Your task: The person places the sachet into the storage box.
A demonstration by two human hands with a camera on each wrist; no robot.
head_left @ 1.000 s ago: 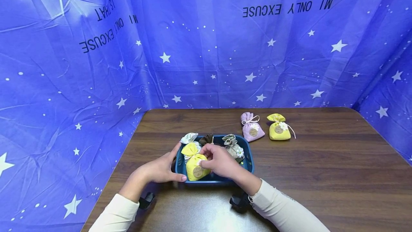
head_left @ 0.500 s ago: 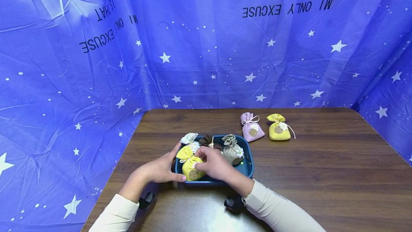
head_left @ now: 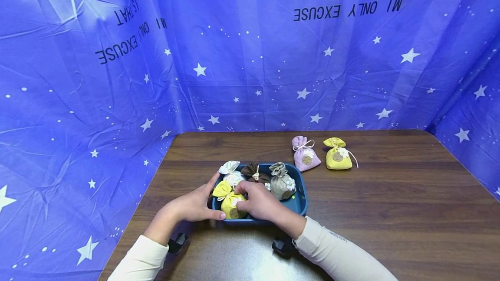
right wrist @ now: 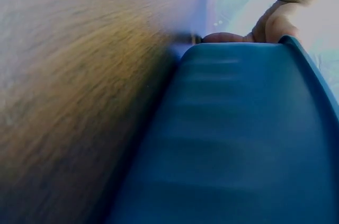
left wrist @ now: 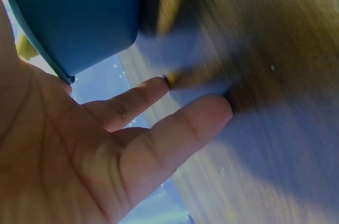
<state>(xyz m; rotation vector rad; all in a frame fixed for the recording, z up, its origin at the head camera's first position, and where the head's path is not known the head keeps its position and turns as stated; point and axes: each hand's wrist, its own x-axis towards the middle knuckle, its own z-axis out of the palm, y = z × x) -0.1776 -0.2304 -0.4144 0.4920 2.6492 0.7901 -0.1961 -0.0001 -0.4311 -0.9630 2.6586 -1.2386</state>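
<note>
A dark blue plastic basket sits on the table with small tied cloth sachets inside. My right hand reaches over its front rim and pinches a yellow sachet in the front left corner. At the basket's left end is my left hand, its thumb by the front left corner. In the left wrist view the left hand's fingers stretch out beside the basket's outer wall. Behind the yellow sachet are a white sachet and a brown sachet. A grey-beige sachet leans at the right.
Beyond the basket's back right corner, a pale purple sachet and another yellow sachet lie on the brown wooden table. Blue cloth with white stars hangs behind and at both sides.
My right hand has moved left and down with the yellow sachet, which now sits lower in the basket's front left corner. The left hand stays in place.
</note>
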